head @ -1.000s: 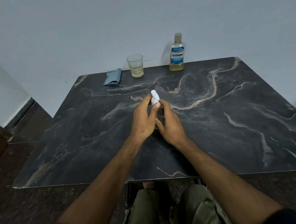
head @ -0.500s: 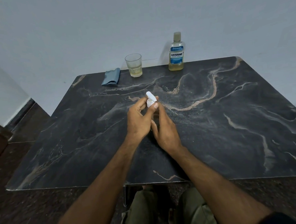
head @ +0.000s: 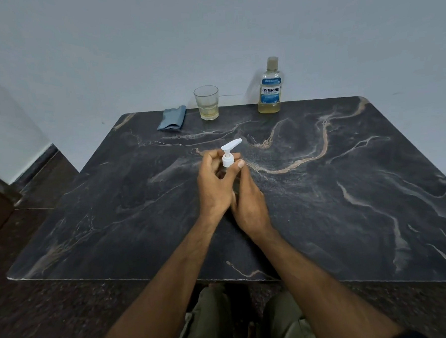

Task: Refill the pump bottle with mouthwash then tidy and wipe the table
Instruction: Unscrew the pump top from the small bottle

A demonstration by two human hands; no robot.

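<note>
In the middle of the dark marble table (head: 348, 214), my left hand (head: 214, 187) pinches the collar of a white pump head (head: 228, 155) between thumb and fingers. The nozzle points up and to the right. My right hand (head: 251, 203) is just beside the left and wraps round the pump bottle under the pump. The bottle's body is almost wholly hidden by both hands. A Listerine mouthwash bottle (head: 270, 88) with yellowish liquid and its cap on stands at the table's back edge.
A clear glass (head: 207, 103) with a little yellowish liquid stands at the back, left of the mouthwash. A folded blue cloth (head: 172, 118) lies to its left. A pale wall runs behind the table, and the floor drops off at the left.
The pump head has turned in my left fingers. Its nozzle now points right and its stem shows above the collar. Both hands stayed at the same spot.
</note>
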